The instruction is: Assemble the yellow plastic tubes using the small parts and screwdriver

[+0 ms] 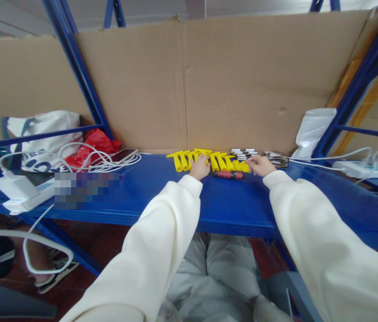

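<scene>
A row of yellow T-shaped plastic handles (222, 162) lies along the back of the blue shelf. My left hand (200, 167) reaches into the row, its fingers closed around one handle and partly hiding it. To the right, several small yellow pieces (240, 166) lie close together. At their right edge my right hand (261, 165) pinches with thumb and forefinger; the small yellow piece there is mostly covered. In front of the handles rests a red and black screwdriver-like tool (229, 175). Behind my right hand are stacked flat parts with white and dark bands (242, 153).
A cardboard sheet (242, 80) closes off the back of the blue shelf (162, 197). On the left are a white bag (48, 147), a red plastic bag (91, 143), coiled white cables (108, 166) and a power strip (31, 197). A white packet (312, 132) leans at right.
</scene>
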A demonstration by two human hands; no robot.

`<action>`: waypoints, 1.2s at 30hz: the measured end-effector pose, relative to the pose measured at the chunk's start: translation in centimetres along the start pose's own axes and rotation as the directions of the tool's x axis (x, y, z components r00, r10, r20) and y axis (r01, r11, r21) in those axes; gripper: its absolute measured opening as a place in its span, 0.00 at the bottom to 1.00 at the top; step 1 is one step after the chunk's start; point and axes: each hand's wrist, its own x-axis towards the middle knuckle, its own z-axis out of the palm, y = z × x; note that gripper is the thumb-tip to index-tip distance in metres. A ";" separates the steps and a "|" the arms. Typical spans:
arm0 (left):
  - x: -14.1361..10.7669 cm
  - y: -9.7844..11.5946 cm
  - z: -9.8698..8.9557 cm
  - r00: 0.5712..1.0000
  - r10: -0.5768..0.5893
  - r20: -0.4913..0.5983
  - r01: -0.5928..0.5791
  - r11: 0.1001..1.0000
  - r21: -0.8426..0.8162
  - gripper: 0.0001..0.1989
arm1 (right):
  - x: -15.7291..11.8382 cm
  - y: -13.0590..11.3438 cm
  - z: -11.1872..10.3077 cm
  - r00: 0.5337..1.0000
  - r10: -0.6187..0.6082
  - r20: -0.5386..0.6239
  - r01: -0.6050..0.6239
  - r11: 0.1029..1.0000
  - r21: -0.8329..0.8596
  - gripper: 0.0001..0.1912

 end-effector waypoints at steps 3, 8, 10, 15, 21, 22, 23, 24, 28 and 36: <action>0.0 0.0 0.0 1.000 0.009 -0.022 -0.009 1.000 0.004 0.20 | 0.0 0.1 0.0 1.000 0.004 0.000 -0.004 1.000 -0.009 0.07; 0.0 0.1 0.1 0.997 -0.009 -0.074 0.009 1.000 -0.003 0.20 | 0.1 0.3 0.0 1.000 -0.025 0.006 0.025 1.000 -0.014 0.07; 0.0 0.1 0.1 0.993 -0.025 -0.116 0.022 0.999 -0.029 0.20 | 0.2 0.4 0.0 0.999 -0.032 0.008 0.032 0.999 -0.014 0.07; 0.2 0.4 -0.1 0.976 -0.038 -0.213 0.015 0.994 -0.109 0.20 | 0.7 1.1 0.1 0.998 -0.064 0.021 0.065 0.998 -0.011 0.07; 0.2 0.9 -0.5 0.949 0.077 -0.305 -0.121 0.985 -0.126 0.19 | 0.6 1.1 0.2 0.999 -0.037 -0.006 0.037 0.999 -0.016 0.08; 0.2 1.0 -0.5 0.944 0.114 -0.311 -0.159 0.979 -0.124 0.19 | 0.6 0.9 0.2 1.000 -0.024 -0.020 0.024 1.000 -0.001 0.08; 0.1 1.2 -0.6 0.938 0.155 -0.310 -0.200 0.972 -0.122 0.19 | 0.5 0.7 0.3 0.999 -0.013 -0.037 0.013 1.000 0.025 0.09; 0.0 1.3 -0.5 0.932 0.200 -0.303 -0.246 0.962 -0.122 0.19 | 0.5 0.5 0.3 0.998 -0.001 -0.061 0.005 0.998 0.060 0.10; -0.5 2.1 -0.3 0.882 0.398 -0.251 -0.442 0.885 -0.148 0.19 | 0.3 -0.5 0.4 0.986 0.062 -0.156 -0.018 0.962 0.271 0.17; -1.8 3.8 0.2 0.806 0.583 -0.107 -0.591 0.780 -0.203 0.20 | 0.3 -1.3 0.3 0.977 0.148 -0.154 -0.047 0.852 0.521 0.12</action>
